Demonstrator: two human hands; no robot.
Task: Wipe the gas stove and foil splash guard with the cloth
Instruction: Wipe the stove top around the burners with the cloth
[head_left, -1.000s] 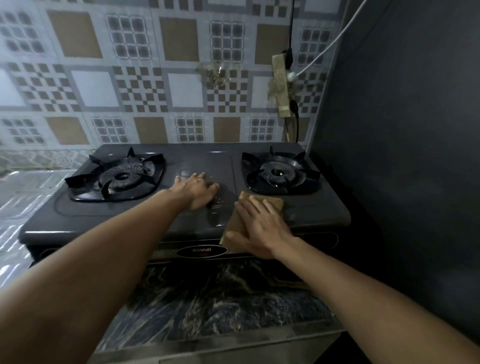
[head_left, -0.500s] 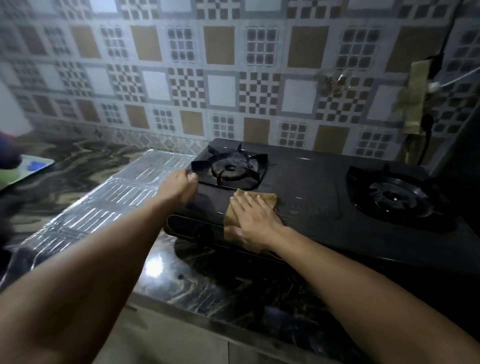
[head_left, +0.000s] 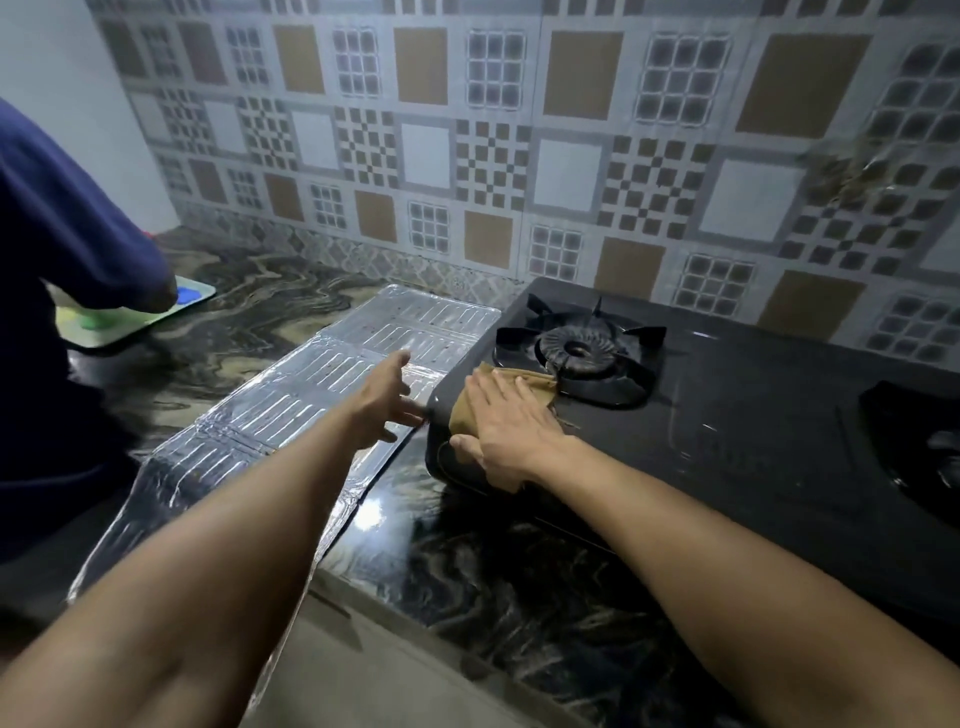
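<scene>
A black two-burner gas stove (head_left: 727, 415) stands on the dark marble counter. My right hand (head_left: 509, 426) lies flat on a folded brown cloth (head_left: 524, 387) at the stove's front left corner, just in front of the left burner (head_left: 576, 351). To the left of the stove the silver foil splash guard (head_left: 291, 405) lies flat on the counter. My left hand (head_left: 387, 397) hovers over the foil's right edge beside the stove, fingers spread, holding nothing.
The right burner (head_left: 919, 441) is partly cut off at the frame's edge. Another person in a dark blue sleeve (head_left: 67, 244) stands at the left, over a green tray (head_left: 150, 317). A patterned tiled wall (head_left: 519, 156) runs behind. The counter's front edge (head_left: 415, 618) is near me.
The view has swung left. My right hand has slid the cloth from the stove's middle front to its left corner. My left hand has left the stove and moved over the foil.
</scene>
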